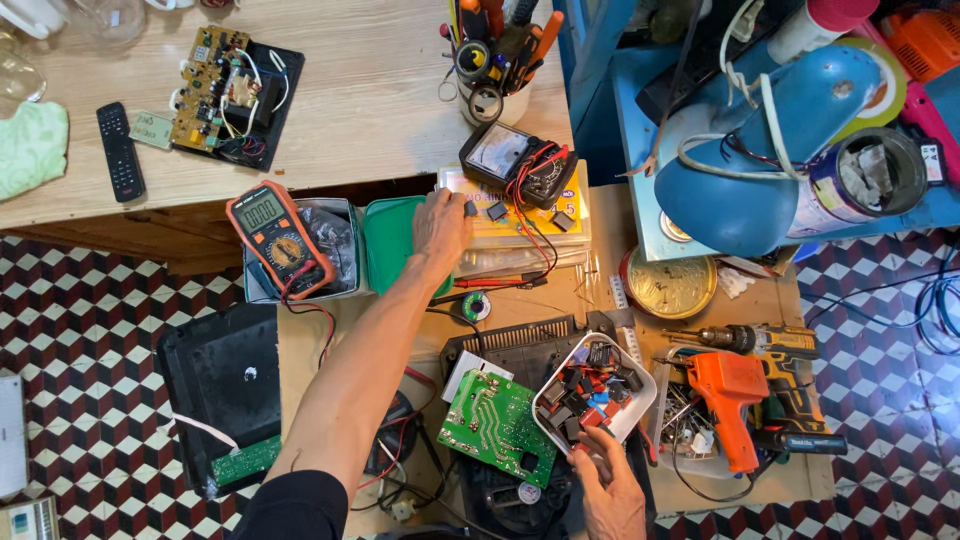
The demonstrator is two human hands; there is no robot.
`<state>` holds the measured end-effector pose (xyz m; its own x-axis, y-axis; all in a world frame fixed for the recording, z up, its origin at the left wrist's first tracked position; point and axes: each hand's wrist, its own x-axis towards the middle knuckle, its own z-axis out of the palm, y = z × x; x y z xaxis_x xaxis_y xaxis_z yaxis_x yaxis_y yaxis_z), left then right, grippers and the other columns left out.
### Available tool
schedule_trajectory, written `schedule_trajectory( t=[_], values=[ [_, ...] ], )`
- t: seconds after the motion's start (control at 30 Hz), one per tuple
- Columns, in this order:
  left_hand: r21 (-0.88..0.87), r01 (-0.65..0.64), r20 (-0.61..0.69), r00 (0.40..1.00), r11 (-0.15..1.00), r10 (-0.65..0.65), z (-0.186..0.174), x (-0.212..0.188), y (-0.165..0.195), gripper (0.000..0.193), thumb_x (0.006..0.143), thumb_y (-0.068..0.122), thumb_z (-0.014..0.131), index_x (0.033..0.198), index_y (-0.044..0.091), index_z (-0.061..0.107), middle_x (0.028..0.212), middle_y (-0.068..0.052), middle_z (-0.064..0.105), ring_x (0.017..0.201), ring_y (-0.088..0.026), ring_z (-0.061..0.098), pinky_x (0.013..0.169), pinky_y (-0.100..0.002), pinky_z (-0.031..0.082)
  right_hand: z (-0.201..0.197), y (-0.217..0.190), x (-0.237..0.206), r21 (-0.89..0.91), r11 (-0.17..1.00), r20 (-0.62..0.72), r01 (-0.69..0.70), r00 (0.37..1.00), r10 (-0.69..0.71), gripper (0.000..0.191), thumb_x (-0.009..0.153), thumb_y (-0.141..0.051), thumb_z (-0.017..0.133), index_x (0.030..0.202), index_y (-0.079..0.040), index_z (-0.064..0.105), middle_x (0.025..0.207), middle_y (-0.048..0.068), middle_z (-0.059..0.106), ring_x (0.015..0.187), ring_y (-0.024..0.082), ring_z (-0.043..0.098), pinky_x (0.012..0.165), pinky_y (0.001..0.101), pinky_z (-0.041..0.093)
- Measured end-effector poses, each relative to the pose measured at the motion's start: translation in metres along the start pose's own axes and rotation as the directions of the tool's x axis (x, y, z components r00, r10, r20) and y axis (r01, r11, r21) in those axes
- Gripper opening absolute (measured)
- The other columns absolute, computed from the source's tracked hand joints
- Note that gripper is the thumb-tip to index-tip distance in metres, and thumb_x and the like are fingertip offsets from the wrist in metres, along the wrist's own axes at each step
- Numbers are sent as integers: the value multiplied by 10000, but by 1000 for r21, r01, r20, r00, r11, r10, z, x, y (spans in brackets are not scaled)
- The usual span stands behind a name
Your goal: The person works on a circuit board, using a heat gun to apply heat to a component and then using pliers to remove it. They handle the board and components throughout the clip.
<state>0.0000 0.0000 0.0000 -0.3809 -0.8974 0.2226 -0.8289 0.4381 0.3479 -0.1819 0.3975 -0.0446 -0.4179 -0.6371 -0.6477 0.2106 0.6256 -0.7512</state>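
Left hand (441,226): arm stretched far forward, grip curled with fingertips pressed onto a small black component (470,209) lying on a yellow booklet (505,228); whether the part is actually pinched cannot be told. Just right of that grip, two more black parts (497,211) on the same booklet. Beyond them, an analogue meter (505,160) with red and black leads trailing down over the booklet. Just left of the grip, a green lid (388,243) and a clear box bearing an orange digital multimeter (275,238).

Right hand (610,487): close to the body, grip closed on the near rim of a white tray (645,392) heaped with small red, black and blue components (588,389), thumb and fingers pinching at the tray's lower edge. Just left of this grip, a green circuit board (497,422) resting on a black vented housing (510,345). Right of it, an orange soldering gun (733,395) and a cordless drill (770,340), both near the tray. Beyond the tray, a solder spool (476,306) and a round brass tin (671,284).

Farther off, on the wooden desk (380,100): a bare circuit board (215,90), a remote control (120,152), a mug of tools (492,60).
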Motion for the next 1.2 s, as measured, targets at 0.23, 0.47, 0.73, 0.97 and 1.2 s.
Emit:
schedule_trajectory(
  t=[0.23,0.47,0.73,0.97,1.2],
  values=[
    [-318,154,68,988,936,-139,-47,-25,41,318,829,187,783,1070,36,641,989,-141,730,902,-329,704,764,-434,549,1,-64,-38,74,994,30,82,996,-84,354,939,-103,613,1279,-4,628,1200,129,736,977,192,748,895,309,575],
    [-713,450,450,882,538,-141,-136,-173,134,364,837,210,801,1145,59,679,915,-27,775,803,-94,744,706,-257,602,13,-129,-107,233,956,-26,177,984,-176,356,1039,-246,553,1171,36,726,1063,139,765,939,168,702,883,291,556],
    [-766,273,383,921,582,71,-179,-266,174,322,835,152,787,1126,31,719,934,-79,724,752,-129,702,672,-279,594,39,-118,-156,252,932,60,259,958,-282,313,946,-177,700,1185,15,640,1003,45,721,906,100,659,815,249,523],
    [-804,366,465,878,469,112,-191,-295,162,352,845,143,735,1183,45,711,951,-63,780,829,-107,755,745,-260,622,28,-106,-169,176,933,194,313,918,-345,242,976,-213,698,1039,21,687,818,38,690,731,94,614,685,234,489],
    [-765,471,485,870,440,-89,-165,-298,188,387,846,209,778,1199,60,730,870,-53,790,779,-92,741,702,-256,602,1,-112,-128,222,961,362,167,901,-240,429,1046,-347,569,1021,60,700,826,112,721,711,168,682,688,297,567]
  ],
)
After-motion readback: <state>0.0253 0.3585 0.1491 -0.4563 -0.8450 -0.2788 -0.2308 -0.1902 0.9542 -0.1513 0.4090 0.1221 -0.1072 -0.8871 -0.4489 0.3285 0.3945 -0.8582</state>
